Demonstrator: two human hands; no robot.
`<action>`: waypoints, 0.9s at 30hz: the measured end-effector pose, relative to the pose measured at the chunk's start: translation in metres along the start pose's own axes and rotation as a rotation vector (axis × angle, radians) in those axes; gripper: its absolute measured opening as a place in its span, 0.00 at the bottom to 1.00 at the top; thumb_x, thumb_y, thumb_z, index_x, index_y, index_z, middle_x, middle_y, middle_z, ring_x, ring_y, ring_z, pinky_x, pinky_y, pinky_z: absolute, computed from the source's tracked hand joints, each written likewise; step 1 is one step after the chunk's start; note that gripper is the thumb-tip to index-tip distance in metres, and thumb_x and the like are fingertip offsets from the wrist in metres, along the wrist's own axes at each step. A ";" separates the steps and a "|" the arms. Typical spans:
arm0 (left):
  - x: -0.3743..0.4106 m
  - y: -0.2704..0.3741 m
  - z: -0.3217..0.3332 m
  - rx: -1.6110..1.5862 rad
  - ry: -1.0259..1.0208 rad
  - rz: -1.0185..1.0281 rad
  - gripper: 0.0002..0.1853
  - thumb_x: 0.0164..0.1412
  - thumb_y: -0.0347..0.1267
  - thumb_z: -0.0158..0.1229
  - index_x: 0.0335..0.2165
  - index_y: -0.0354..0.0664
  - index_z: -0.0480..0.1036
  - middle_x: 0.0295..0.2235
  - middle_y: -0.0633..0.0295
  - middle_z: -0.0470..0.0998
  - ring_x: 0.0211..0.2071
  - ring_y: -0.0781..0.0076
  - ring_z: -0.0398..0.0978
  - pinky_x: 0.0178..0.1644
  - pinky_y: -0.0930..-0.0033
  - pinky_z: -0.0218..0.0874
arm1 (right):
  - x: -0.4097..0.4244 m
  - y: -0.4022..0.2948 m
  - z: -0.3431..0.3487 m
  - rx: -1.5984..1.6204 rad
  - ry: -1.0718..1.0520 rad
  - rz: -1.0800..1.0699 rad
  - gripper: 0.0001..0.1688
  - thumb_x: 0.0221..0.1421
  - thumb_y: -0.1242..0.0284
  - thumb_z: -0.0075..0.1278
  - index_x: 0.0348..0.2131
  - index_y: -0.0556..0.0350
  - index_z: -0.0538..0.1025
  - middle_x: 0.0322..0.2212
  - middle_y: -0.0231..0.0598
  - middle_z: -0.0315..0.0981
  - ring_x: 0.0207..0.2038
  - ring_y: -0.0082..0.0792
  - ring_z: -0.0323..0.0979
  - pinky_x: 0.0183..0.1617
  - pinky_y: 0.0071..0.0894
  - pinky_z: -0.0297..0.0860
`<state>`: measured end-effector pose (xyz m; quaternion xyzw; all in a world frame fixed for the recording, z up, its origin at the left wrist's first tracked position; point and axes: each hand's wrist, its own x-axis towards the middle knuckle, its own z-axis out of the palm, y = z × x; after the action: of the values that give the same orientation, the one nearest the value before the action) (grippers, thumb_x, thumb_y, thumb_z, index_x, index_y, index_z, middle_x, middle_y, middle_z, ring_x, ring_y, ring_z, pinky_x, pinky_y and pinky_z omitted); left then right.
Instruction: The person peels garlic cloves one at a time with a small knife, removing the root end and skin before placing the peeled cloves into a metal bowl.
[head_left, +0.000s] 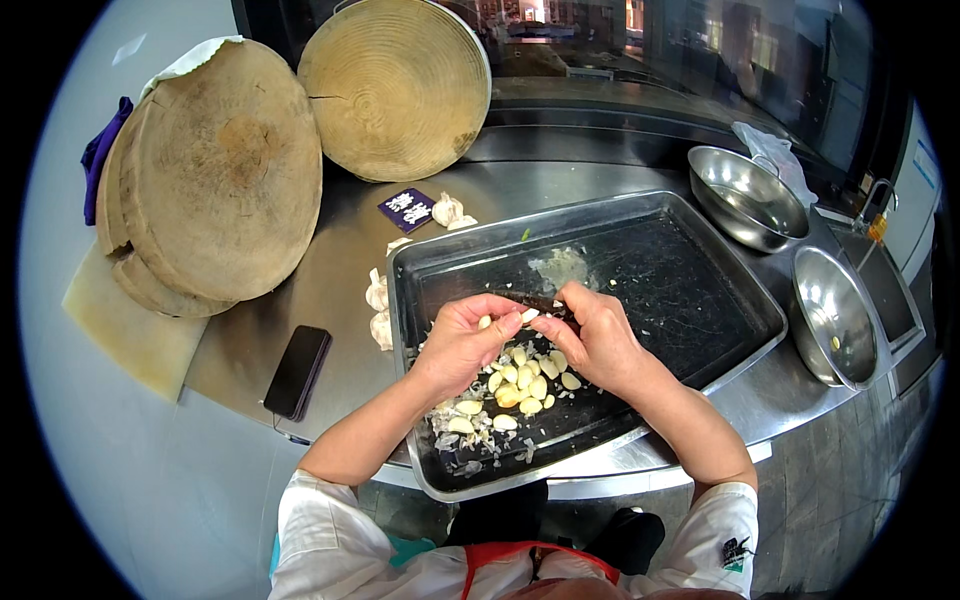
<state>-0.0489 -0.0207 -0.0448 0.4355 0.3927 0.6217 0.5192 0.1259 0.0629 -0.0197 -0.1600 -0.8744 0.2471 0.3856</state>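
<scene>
Above a black metal tray (705, 330), my left hand (469, 345) pinches a pale garlic clove (529, 315) between thumb and fingertips. My right hand (600, 337) meets it there, its thumb beside the clove and its fingers curled on a dark, narrow tool (551, 304) that looks like a small knife. Its handle is hidden in the fist. Another pale clove (484, 322) shows at my left fingers. Below both hands lies a heap of peeled garlic cloves (525, 379), with papery garlic skins (469, 439) around it in the tray's near left part.
Whole garlic bulbs (379, 291) line the tray's left side; others (448, 210) sit behind it near a purple card (406, 209). A phone (298, 373) lies left. Round wooden chopping blocks (225, 172) lean at the back left. Steel bowls (746, 199) (832, 315) stand right, near a sink (877, 270).
</scene>
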 end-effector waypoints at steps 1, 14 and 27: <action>0.000 0.000 0.000 0.010 -0.002 0.000 0.09 0.58 0.31 0.58 0.37 0.38 0.75 0.21 0.72 0.71 0.16 0.90 0.57 0.18 0.85 0.47 | 0.000 -0.003 -0.001 -0.014 -0.003 0.007 0.16 0.51 0.71 0.57 0.25 0.64 0.67 0.19 0.55 0.70 0.22 0.53 0.70 0.24 0.39 0.65; -0.001 -0.002 0.000 -0.024 -0.004 -0.040 0.04 0.56 0.25 0.59 0.32 0.36 0.74 0.24 0.64 0.75 0.14 0.86 0.59 0.16 0.84 0.49 | -0.001 0.002 0.004 -0.073 0.013 -0.080 0.17 0.49 0.71 0.57 0.25 0.63 0.65 0.18 0.52 0.68 0.24 0.57 0.69 0.25 0.43 0.64; -0.002 0.001 0.003 -0.018 -0.018 -0.039 0.11 0.58 0.27 0.57 0.40 0.37 0.73 0.17 0.74 0.67 0.14 0.89 0.56 0.18 0.85 0.47 | -0.001 -0.001 0.007 -0.078 -0.025 -0.078 0.15 0.52 0.72 0.54 0.25 0.62 0.64 0.19 0.52 0.66 0.23 0.57 0.68 0.24 0.46 0.63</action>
<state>-0.0460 -0.0224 -0.0427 0.4287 0.3909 0.6111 0.5385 0.1217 0.0594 -0.0238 -0.1375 -0.8937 0.1996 0.3776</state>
